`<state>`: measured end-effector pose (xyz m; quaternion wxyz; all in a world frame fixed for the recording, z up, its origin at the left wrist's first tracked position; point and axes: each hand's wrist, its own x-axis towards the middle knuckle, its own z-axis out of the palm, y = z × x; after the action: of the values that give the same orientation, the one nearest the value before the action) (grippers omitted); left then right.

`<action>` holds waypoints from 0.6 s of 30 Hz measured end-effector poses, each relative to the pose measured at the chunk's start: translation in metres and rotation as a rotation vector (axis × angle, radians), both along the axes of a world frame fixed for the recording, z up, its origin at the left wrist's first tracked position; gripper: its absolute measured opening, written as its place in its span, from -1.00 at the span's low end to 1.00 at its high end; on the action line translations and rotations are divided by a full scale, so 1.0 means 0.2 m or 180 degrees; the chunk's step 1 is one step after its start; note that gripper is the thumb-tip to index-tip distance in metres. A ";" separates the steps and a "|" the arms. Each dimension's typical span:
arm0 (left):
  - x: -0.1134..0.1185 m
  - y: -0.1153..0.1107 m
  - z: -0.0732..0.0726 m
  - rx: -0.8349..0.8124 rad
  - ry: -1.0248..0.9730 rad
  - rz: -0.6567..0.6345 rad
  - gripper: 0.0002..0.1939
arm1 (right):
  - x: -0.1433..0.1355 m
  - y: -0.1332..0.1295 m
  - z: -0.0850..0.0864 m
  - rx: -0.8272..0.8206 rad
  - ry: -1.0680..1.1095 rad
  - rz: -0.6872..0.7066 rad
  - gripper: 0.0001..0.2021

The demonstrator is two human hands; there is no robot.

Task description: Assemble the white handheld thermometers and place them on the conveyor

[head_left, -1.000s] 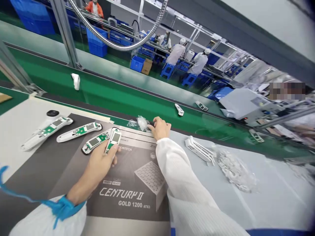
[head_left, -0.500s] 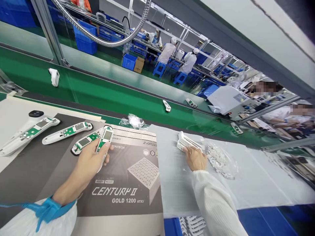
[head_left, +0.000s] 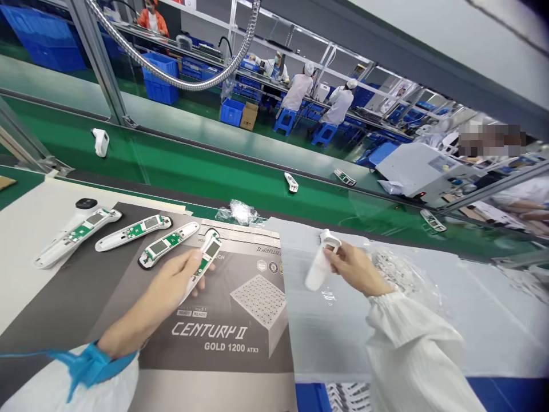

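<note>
My left hand [head_left: 174,283] is closed around a white device half [head_left: 210,249] with a green circuit board and a small screen, held over the printed box panel [head_left: 223,320]. In my right hand [head_left: 358,268] is a white shell cover [head_left: 318,269], gripped near its top with the long end slanting down to the left over the grey sheet [head_left: 317,337]. Three more opened device halves lie left of my left hand: one close by [head_left: 167,246], one behind it [head_left: 134,230] and one farther left [head_left: 79,233].
A clear bag of small parts [head_left: 403,274] lies right of my right hand. Crumpled plastic [head_left: 240,212] sits at the table's back edge. Beyond runs a green conveyor [head_left: 214,171] carrying white devices. A blue bin [head_left: 313,397] is at the front edge. People work in the background.
My right hand has lifted a white shell cover off the grey sheet and turned it. My left hand, still holding its device half, has shifted slightly right in view. The whole view has shifted a little.
</note>
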<state>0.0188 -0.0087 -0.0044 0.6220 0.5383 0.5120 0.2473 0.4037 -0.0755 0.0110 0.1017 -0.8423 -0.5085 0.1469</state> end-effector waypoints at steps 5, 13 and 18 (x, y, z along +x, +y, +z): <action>0.15 -0.02 -0.07 0.1164 0.0269 -0.0102 -0.57 | -0.50 0.04 -0.13 0.0858 0.2938 -0.0215 -0.65; 0.22 -0.07 -0.16 0.1700 0.0287 -0.0543 -0.67 | -0.87 0.01 -0.36 0.1354 0.4445 0.0462 -0.62; 0.19 -0.08 -0.17 0.1270 -0.0003 -0.0706 -0.67 | -0.86 0.00 -0.36 0.1491 0.4351 0.0557 -0.59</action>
<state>0.0565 -0.0242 -0.0389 0.5268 0.7036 0.3904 0.2739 0.2326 -0.0760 -0.0611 0.5622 -0.4747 -0.4150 0.5351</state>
